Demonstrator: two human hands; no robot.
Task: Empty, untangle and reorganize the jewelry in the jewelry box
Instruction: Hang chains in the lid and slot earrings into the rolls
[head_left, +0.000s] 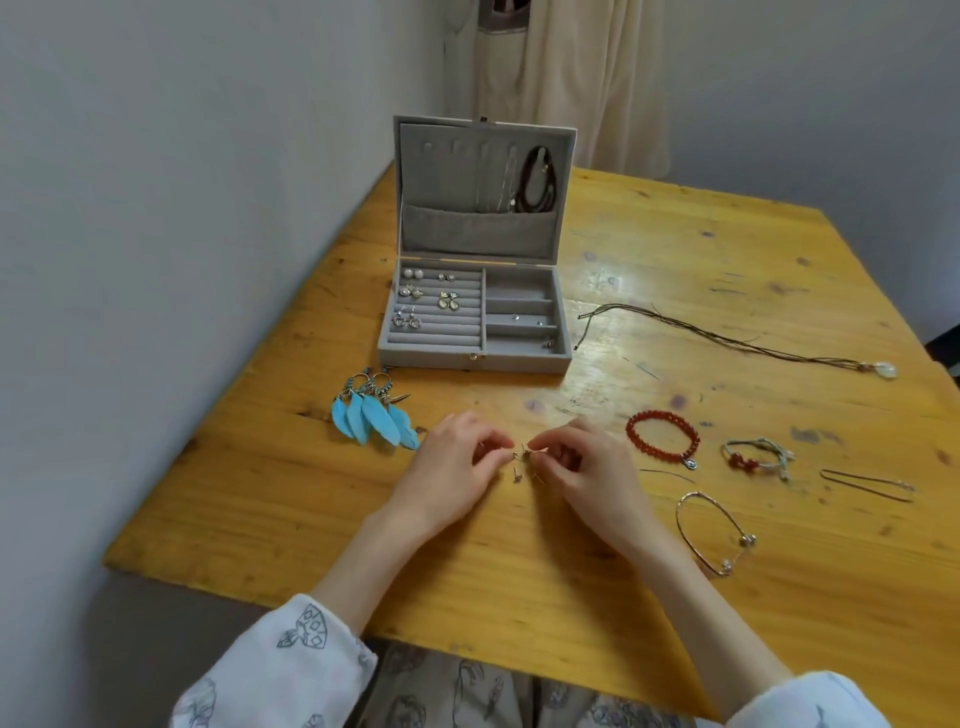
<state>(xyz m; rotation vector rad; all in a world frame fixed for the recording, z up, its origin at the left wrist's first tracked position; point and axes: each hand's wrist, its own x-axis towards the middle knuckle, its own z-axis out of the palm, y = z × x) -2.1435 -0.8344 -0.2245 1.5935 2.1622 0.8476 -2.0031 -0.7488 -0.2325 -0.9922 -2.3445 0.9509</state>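
Note:
A grey jewelry box stands open on the wooden table, with several earrings in its ring rolls and small pieces in the right-hand compartments. A dark cord necklace hangs inside the lid. In front of the box, my left hand and my right hand each pinch an end of small metal earrings, held just above the table; one small piece dangles below them.
Blue feather earrings lie left of my hands. To the right lie a red bead bracelet, a corded bracelet, a silver bangle, a hair pin and a long cord necklace. A wall runs along the table's left.

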